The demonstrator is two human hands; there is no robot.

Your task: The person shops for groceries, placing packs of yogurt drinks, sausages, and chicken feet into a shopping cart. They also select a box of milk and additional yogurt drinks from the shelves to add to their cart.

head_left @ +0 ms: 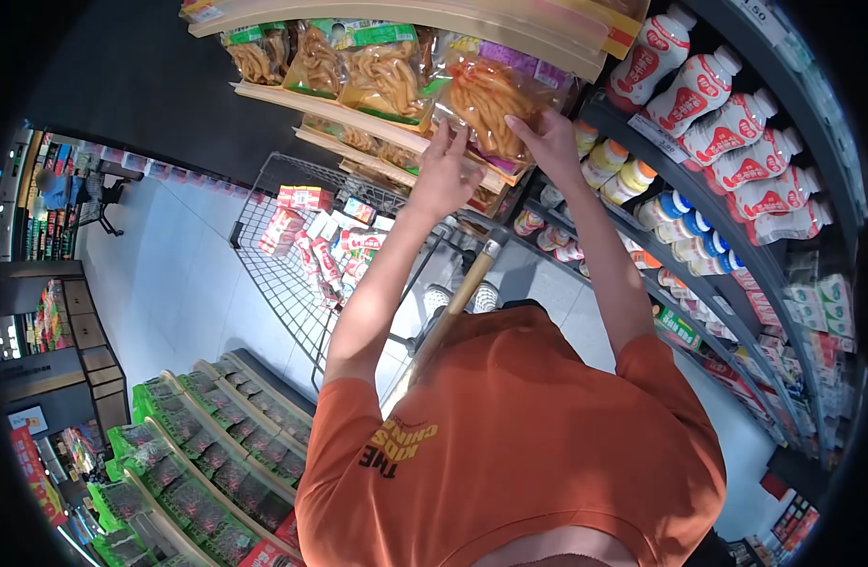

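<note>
A clear bag of what look like yellow-brown chicken feet (492, 106), with a purple label at its top, is at the right end of the wooden shelf. My right hand (551, 144) pinches its right side, thumb on the front and fingers behind. At the bag's lower left corner is my left hand (443, 172), fingers stretched and apart, fingertips right at the plastic. Beside it on the shelf sit similar bags with green labels (385, 79).
A wire shopping cart (255, 227) with red-and-white bottles and boxes stands in front of my body, its handle (472, 274) near me. Red-labelled bottles (694, 90) line the dark shelves at right. Green packs (188, 463) fill a tiered rack at lower left. A person (56, 192) is far left.
</note>
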